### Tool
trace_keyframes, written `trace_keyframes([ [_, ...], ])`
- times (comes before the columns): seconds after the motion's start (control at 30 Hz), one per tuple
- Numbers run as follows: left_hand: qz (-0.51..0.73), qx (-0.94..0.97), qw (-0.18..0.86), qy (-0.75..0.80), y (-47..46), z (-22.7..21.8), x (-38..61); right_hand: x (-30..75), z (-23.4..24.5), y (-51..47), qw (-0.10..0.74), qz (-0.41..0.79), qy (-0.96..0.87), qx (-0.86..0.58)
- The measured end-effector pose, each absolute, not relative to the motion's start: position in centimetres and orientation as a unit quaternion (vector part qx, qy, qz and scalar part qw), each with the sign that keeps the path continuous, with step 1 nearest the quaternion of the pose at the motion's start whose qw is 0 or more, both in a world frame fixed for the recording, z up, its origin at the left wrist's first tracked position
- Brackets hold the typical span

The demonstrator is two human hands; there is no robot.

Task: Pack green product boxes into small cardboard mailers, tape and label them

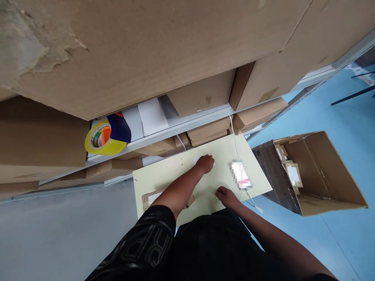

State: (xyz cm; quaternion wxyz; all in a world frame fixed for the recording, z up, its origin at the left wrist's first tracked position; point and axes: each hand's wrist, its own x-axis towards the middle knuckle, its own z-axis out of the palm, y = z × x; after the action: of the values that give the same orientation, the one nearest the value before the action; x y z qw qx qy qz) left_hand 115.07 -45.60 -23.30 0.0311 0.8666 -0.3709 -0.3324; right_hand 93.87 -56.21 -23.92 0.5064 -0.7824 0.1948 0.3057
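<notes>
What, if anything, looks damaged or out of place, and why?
The large cardboard box at the top looks damaged: its left part is torn and peeling. Small dark specks dot the table near the left hand.

The bench [164, 168] is a pale, creamy yellow-green, with white paper [196, 160] on it. The big carton [336, 168] is plain brown, the floor [316, 242] sky blue. I see clear yellow tape [118, 146] with a green-and-white core label, a navy-and-orange dispenser [120, 128], and a black sleeve [137, 242] with grey lettering.
</notes>
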Motion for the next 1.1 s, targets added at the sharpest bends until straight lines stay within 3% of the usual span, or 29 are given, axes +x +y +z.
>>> trace_keyframes([
  [0.27, -0.333, 0.896, 0.091, -0.280, -44.8, -21.8, 115.0, 95.5, -23.4, -56.0, 0.479, 0.297, 0.173, -0.807],
  [0.57, -0.281, 0.937, 0.204, -0.046, -37.8, -18.5, 114.5, 101.6, -22.4, -53.7, 0.296, 0.164, 0.032, -0.940],
  [0.77, -0.284, 0.942, 0.178, -0.006, -34.1, -18.1, 114.5, 107.6, -23.7, -50.3, 0.199, 0.225, -0.047, -0.953],
  [1.1, -0.330, 0.930, 0.161, 0.029, -31.0, -18.7, 114.3, 108.4, -26.3, -48.9, 0.160, 0.239, -0.047, -0.957],
])
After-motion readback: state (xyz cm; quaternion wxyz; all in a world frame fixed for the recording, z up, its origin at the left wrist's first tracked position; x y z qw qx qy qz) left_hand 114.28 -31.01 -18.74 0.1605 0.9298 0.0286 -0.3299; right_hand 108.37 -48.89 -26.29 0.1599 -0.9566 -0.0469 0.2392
